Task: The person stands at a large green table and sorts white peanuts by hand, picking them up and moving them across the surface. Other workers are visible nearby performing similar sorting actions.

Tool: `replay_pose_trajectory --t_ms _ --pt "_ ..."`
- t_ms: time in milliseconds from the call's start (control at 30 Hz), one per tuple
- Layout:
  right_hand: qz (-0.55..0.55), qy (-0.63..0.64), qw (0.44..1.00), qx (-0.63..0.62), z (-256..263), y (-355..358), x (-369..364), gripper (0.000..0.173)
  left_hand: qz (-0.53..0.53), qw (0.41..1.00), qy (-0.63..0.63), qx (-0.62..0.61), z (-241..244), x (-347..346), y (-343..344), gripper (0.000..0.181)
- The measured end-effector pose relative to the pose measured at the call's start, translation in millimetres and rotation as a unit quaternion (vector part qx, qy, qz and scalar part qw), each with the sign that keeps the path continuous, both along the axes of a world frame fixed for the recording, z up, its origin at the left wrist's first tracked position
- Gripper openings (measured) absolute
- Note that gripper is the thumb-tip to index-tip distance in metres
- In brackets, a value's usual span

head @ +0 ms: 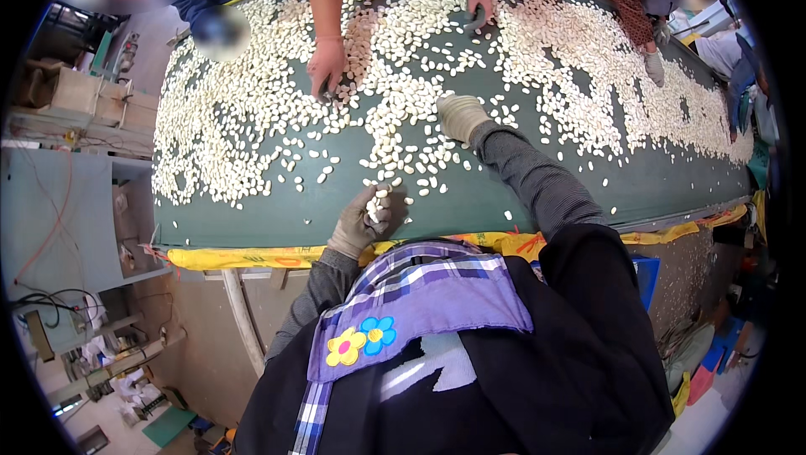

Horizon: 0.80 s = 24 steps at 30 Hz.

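Observation:
My left hand (pixel 360 221), in a grey-beige knit glove, is cupped round several white beans (pixel 376 204) close to the near edge of the green belt (pixel 340 219). My right hand (pixel 463 116), gloved alike, rests farther out on the belt, back of the hand upward, at the edge of a patch of loose white beans (pixel 403 99). Its fingertips are turned away from view, so whether they pinch anything is hidden. Scattered beans lie between my two hands.
Across the belt, a co-worker's bare hands (pixel 327 64) reach into the beans. Another person's gloved hand (pixel 654 68) works at the right. Yellow sheeting (pixel 252 258) wraps the near edge. A grey cabinet (pixel 63 216) stands at the left, and a blue crate (pixel 645 279) is by my right side.

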State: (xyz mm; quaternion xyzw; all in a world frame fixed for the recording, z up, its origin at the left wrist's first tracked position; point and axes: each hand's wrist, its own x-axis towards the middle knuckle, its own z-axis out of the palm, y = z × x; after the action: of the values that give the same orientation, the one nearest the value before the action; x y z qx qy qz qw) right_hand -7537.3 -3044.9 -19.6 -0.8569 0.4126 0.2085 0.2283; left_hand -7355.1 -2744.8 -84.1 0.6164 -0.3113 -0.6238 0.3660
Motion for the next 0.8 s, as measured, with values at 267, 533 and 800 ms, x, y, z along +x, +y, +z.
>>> replay_pose_trajectory --t_ms 267,533,800 --pt "-0.285 -0.39 0.798 0.359 -49 23 -50 0.028 0.033 0.999 0.019 0.011 -10 -17 -2 0.043" --pt "0.132 -0.22 0.966 0.004 -44 68 25 0.026 0.059 0.998 0.03 -0.005 -36 -20 -1 0.042" --pt "0.131 -0.086 0.986 0.061 -17 55 27 0.034 0.197 0.969 0.104 -0.109 -47 -49 -3 0.026"
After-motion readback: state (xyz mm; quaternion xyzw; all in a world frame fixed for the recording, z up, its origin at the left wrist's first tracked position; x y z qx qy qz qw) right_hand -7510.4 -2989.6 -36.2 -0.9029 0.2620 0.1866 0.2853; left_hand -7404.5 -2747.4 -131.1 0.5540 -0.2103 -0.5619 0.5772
